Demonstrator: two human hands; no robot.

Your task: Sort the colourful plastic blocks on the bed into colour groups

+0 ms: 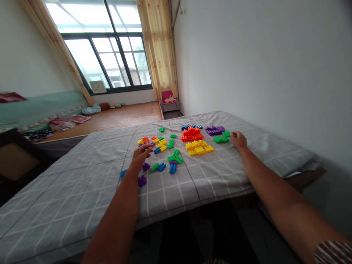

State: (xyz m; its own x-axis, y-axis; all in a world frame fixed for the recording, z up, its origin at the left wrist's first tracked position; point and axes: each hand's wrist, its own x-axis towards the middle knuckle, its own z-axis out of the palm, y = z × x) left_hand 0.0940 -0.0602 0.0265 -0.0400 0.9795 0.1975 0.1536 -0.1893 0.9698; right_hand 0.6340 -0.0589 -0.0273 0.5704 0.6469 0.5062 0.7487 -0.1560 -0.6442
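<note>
My left hand (142,155) hovers over the left part of a loose mix of coloured plastic blocks, its fingers loosely stretched and apart, with nothing seen in them. Near its fingertips lie a blue block (157,150) and several yellow blocks (161,142). My right hand (239,140) is at the right, its fingers curled together beside a small group of green blocks (220,139). Whatever its fingertips pinch is too small to make out. Sorted by colour, purple blocks (215,130), orange-red blocks (191,134), yellow blocks (198,148) and dark blue blocks (185,127) lie in rows between my hands.
A grey checked cloth (170,194) covers the table. Scattered green blocks (175,158), a blue block (172,168) and a purple block (142,180) lie nearer me. A white wall (261,66) runs along the right. Beyond stand a pink chair (166,96) and a wooden platform (132,112).
</note>
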